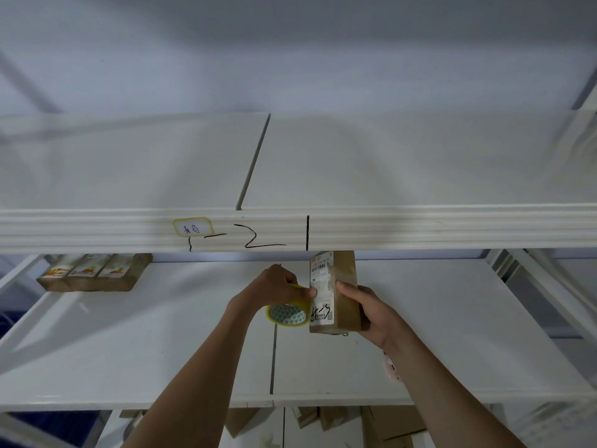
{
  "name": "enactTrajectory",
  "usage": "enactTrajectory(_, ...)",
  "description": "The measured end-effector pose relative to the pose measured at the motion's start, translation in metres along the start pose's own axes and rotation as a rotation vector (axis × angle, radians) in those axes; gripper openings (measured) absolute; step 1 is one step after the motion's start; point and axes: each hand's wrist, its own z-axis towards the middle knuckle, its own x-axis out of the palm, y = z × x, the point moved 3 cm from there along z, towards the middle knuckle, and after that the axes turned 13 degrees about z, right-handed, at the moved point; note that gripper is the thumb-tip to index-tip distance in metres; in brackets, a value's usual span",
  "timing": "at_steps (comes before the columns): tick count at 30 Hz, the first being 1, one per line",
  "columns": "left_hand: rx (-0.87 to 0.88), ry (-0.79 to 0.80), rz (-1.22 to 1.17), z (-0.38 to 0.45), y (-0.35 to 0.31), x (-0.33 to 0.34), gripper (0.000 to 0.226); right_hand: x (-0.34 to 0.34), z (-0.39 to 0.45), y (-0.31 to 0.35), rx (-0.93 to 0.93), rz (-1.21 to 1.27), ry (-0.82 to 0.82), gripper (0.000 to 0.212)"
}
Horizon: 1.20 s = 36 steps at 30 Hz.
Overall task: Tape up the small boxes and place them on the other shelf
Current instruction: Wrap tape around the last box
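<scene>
One small brown cardboard box [336,294] stands on end above the middle white shelf board [452,334], just under the front rail of the upper shelf [420,229]. The right hand [366,313] holds it from the right side, its grip curled round the box with the thumb lying on the brown front face. One white shipping label [319,286] covers the box's left face; it carries a barcode and small print too fine to read, and black handwritten strokes near its lower end.

Just left of that grip, the left hand [279,287] has its grip wrapped round one roll of yellow-rimmed tape [287,313], whose core shows a green and white triangle pattern; the fingertips of this hand touch the label.

Far left of both grips, one row of three brown packages [93,273] with orange-printed labels lies on the same board.

On the upper rail, one yellow-edged sticker [193,227] bears two blue handwritten characters, and beside it black marker strokes read as a dash, a "2" and a vertical line
</scene>
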Motion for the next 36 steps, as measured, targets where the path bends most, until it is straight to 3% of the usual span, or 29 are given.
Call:
enactTrajectory(3,0.020,0.006,-0.034,-0.002,-0.004,-0.006,0.054,0.004,0.001,-0.002,0.028,0.101,0.069,0.055)
enactTrajectory(7,0.037,-0.009,-0.022,-0.002,-0.004,-0.011,0.061,0.008,0.005,0.000,0.075,0.158,0.078,0.060)
enactTrajectory(13,0.014,-0.040,0.168,-0.001,0.000,-0.005,0.048,0.020,0.003,0.012,-0.054,-0.423,-0.172,0.057)
enactTrajectory(20,0.009,-0.075,0.268,0.001,-0.002,-0.006,0.043,0.027,0.005,0.005,-0.050,-0.454,-0.253,0.048)
enactTrajectory(29,0.092,-0.030,-0.104,-0.002,0.018,-0.010,0.035,0.012,0.003,0.013,-0.033,-0.298,-0.247,0.041)
enactTrajectory(36,0.096,-0.002,-0.134,-0.001,0.026,-0.008,0.043,0.007,0.008,0.013,-0.025,-0.308,-0.239,0.043)
